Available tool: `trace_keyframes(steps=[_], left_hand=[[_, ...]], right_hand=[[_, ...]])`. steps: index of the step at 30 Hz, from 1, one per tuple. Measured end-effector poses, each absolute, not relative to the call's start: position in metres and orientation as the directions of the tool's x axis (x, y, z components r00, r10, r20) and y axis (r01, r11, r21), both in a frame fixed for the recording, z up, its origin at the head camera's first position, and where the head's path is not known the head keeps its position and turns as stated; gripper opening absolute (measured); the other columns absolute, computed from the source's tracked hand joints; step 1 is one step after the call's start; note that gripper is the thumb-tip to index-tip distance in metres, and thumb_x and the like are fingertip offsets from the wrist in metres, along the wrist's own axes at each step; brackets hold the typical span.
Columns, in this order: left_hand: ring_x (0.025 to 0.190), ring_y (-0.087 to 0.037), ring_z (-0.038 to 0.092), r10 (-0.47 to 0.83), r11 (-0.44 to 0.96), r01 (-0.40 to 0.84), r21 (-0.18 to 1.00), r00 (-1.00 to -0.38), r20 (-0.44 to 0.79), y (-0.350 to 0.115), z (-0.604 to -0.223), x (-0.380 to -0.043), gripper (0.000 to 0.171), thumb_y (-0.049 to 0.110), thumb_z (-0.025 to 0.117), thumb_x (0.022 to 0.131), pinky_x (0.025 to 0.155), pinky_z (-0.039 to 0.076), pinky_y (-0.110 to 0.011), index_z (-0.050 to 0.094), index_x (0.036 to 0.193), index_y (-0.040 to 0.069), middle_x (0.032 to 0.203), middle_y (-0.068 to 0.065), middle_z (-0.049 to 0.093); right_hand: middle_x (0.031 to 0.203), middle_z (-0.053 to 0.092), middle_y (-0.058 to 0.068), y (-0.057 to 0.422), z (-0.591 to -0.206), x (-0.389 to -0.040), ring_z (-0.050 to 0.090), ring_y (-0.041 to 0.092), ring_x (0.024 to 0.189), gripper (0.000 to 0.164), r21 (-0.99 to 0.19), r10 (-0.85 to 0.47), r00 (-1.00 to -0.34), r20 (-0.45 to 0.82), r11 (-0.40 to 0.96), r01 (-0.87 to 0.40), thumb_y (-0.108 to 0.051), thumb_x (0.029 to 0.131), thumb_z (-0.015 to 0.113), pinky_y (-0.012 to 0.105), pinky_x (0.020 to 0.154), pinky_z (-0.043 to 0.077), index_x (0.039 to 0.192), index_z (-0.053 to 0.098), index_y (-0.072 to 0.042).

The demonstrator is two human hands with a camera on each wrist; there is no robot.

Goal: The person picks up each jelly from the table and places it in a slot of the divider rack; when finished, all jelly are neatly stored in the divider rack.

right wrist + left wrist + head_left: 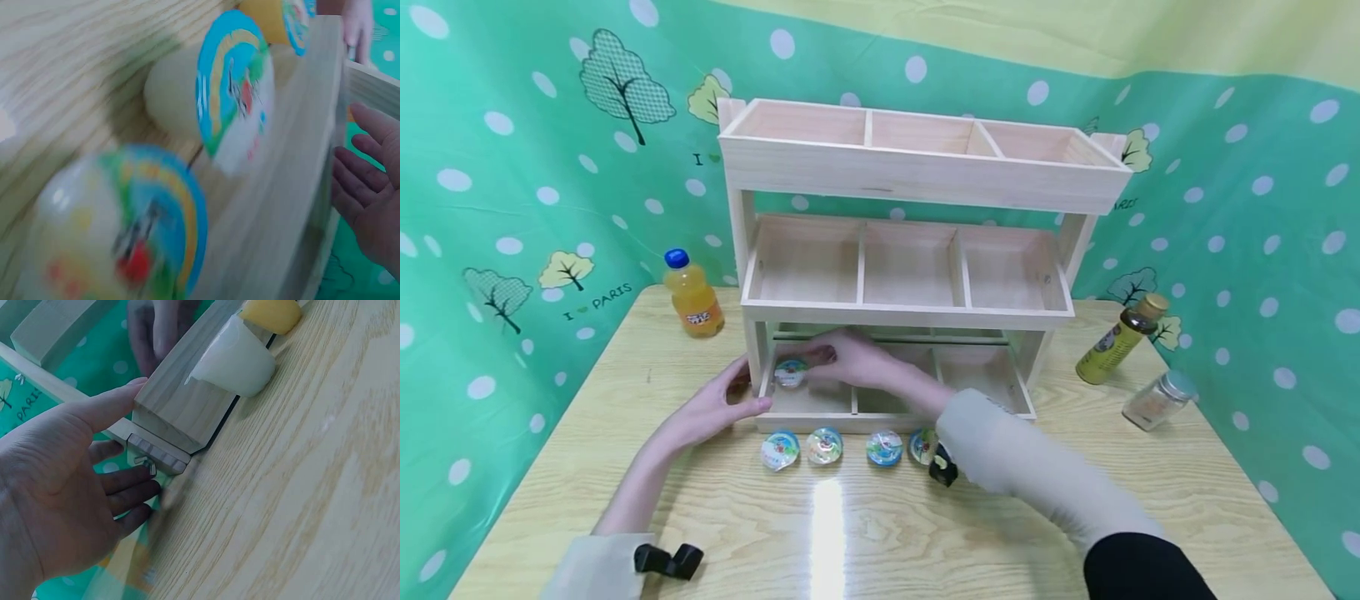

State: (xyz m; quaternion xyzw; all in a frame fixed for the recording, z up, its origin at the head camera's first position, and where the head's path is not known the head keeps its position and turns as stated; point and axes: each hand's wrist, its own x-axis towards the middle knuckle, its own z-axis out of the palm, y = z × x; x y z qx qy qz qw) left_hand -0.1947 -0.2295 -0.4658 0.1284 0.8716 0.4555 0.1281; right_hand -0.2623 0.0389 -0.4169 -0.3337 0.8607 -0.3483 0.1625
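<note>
A small jelly cup with a printed lid sits in the bottom tier's left compartment of the wooden rack. My right hand reaches into that tier, its fingertips close beside the cup; whether they touch it is unclear. In the right wrist view, the fingers of this hand are loosely extended, with nothing seen in them. At the rack's lower left corner, my left hand rests its thumb at the front edge, the relaxed fingers beside the side post's foot.
Several jelly cups line up before the rack, one partly behind the right sleeve. An orange drink bottle stands left. A dark bottle with a yellow label and a lidded glass jar are right. Patterned green cloth hangs behind.
</note>
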Motion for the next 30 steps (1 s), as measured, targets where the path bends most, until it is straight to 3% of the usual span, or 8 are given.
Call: trace_keyframes(steps=[3,10,17,22,30], left_hand=[[0.154,-0.054,0.021,0.340,0.551,0.105,0.828,-0.934,-0.108,-0.229,-0.465,-0.194,0.095,0.035,0.069,0.098,0.121,0.021,-0.073,0.009,0.167,0.013,0.169,-0.029,0.020],[0.154,-0.053,0.022,0.338,0.552,0.108,0.827,-0.935,-0.104,-0.230,-0.465,-0.194,0.094,0.035,0.070,0.098,0.122,0.022,-0.072,0.009,0.167,0.013,0.169,-0.027,0.020],[0.156,-0.051,0.020,0.347,0.541,0.115,0.833,-0.933,-0.096,-0.230,-0.465,-0.196,0.094,0.035,0.069,0.098,0.123,0.022,-0.071,0.010,0.167,0.014,0.170,-0.026,0.019],[0.155,-0.051,0.022,0.345,0.541,0.115,0.833,-0.934,-0.095,-0.229,-0.462,-0.197,0.094,0.036,0.069,0.098,0.122,0.022,-0.072,0.010,0.167,0.013,0.170,-0.025,0.020],[0.155,-0.052,0.022,0.350,0.532,0.124,0.837,-0.933,-0.085,-0.230,-0.467,-0.197,0.094,0.033,0.069,0.098,0.124,0.022,-0.069,0.009,0.166,0.010,0.170,-0.027,0.018]], right_hand=[[0.128,0.072,0.014,0.059,-0.408,-0.254,0.070,0.025,0.114,0.047,-0.682,-0.657,-0.753,-0.042,0.570,-0.459,-0.026,0.095,0.074,0.032,0.098,0.059,0.137,0.065,-0.007],[0.120,0.075,0.013,0.107,-0.396,-0.230,0.070,0.022,0.109,0.045,-0.684,-0.617,-0.787,0.018,0.566,-0.459,-0.026,0.094,0.076,0.042,0.100,0.059,0.135,0.067,-0.010],[0.119,0.076,0.009,0.161,-0.397,-0.197,0.071,0.022,0.102,0.044,-0.693,-0.589,-0.798,0.125,0.524,-0.496,-0.021,0.089,0.080,0.048,0.092,0.061,0.130,0.070,-0.010],[0.111,0.076,0.002,0.196,-0.401,-0.176,0.071,0.016,0.095,0.039,-0.673,-0.562,-0.800,0.209,0.511,-0.534,-0.020,0.088,0.082,0.042,0.085,0.063,0.125,0.072,-0.012],[0.103,0.076,0.006,0.232,-0.423,-0.154,0.070,0.007,0.085,0.038,-0.658,-0.502,-0.803,0.320,0.492,-0.570,-0.009,0.084,0.083,0.028,0.077,0.063,0.121,0.073,-0.006]])
